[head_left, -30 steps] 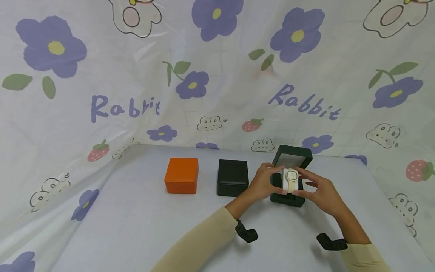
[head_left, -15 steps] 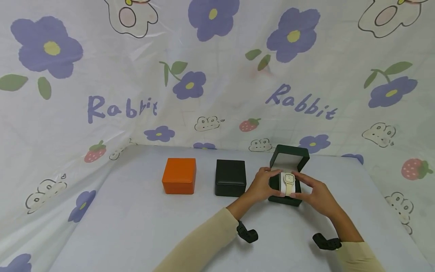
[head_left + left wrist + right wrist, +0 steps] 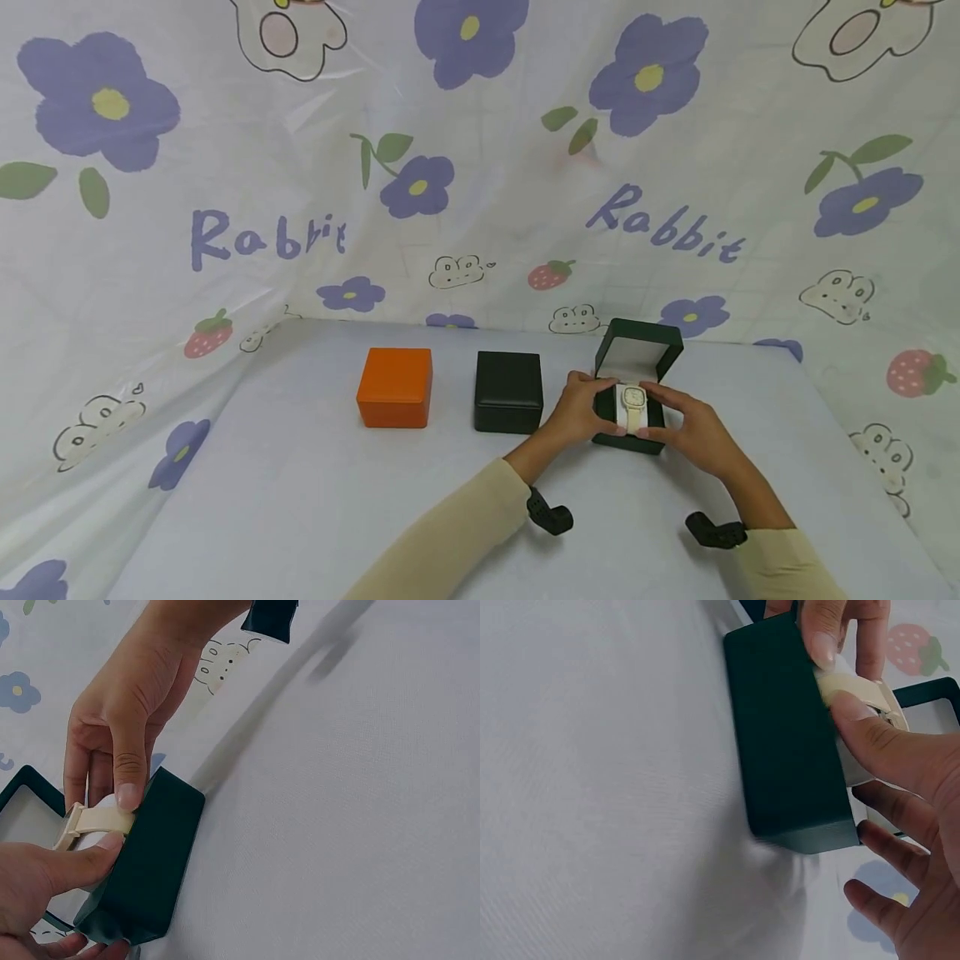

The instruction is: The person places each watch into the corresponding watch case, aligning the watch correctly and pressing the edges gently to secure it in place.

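A wristwatch (image 3: pixel 633 400) with a cream strap is wrapped round a white cushion (image 3: pixel 91 839). My left hand (image 3: pixel 579 410) holds the cushion from the left, and my right hand (image 3: pixel 699 429) from the right, thumbs near the front end of the strap. Below them stands a dark green watch box (image 3: pixel 787 742), its lid (image 3: pixel 643 330) raised at the back and pale inside. In both wrist views the cushion sits partly down in the box's opening, just behind the front wall. The box hides the cushion's lower part.
To the left on the white tabletop (image 3: pixel 315 517) stand a closed black box (image 3: pixel 510 392) and a closed orange box (image 3: pixel 395 387). Behind them hangs a white curtain (image 3: pixel 495 225) printed with flowers and rabbits.
Both hands have come down together with the watch and its cushion, from above the green box into its opening. The black and orange boxes stay in place.
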The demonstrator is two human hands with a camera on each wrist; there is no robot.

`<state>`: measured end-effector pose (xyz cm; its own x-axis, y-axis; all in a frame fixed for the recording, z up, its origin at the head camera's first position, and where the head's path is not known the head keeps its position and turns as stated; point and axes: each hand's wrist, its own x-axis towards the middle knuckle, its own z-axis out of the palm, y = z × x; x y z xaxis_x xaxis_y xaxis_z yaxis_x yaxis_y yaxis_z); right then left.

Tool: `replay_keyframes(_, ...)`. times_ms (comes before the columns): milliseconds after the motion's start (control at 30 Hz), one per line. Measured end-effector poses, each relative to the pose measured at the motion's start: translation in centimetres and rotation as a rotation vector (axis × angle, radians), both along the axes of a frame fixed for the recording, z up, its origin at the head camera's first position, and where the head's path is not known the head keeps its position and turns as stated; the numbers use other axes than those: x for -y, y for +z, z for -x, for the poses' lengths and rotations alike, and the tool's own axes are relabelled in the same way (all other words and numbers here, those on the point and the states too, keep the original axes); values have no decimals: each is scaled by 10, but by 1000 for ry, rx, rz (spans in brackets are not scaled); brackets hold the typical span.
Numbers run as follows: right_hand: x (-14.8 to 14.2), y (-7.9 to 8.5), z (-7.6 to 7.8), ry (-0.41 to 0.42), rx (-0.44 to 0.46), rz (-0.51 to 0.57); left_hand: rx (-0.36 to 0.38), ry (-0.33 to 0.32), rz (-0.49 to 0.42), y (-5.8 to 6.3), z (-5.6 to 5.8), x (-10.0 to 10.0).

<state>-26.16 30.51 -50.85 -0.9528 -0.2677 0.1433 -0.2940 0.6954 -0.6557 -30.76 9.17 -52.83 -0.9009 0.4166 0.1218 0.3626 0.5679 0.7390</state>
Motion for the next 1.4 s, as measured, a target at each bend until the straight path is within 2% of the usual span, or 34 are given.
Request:
replay_keyframes(267, 1, 2, -1, -8, 21, -37, 35, 7, -22, -3, 1, -1)
replay_keyframes(467, 0, 2, -2, 30, 21, -71, 72, 8, -24, -3, 0, -1)
replay_keyframes(867, 3, -1, -3, 35, 0, -77, 47, 5, -7, -5, -2, 1)
replay_keyframes(1133, 3, -1, -5, 75, 41, -125, 59, 5, 17, -9, -1, 1)
replay_keyframes(1400, 2, 0, -6, 110, -5, -153, 62, -31, -10, -10, -3, 4)
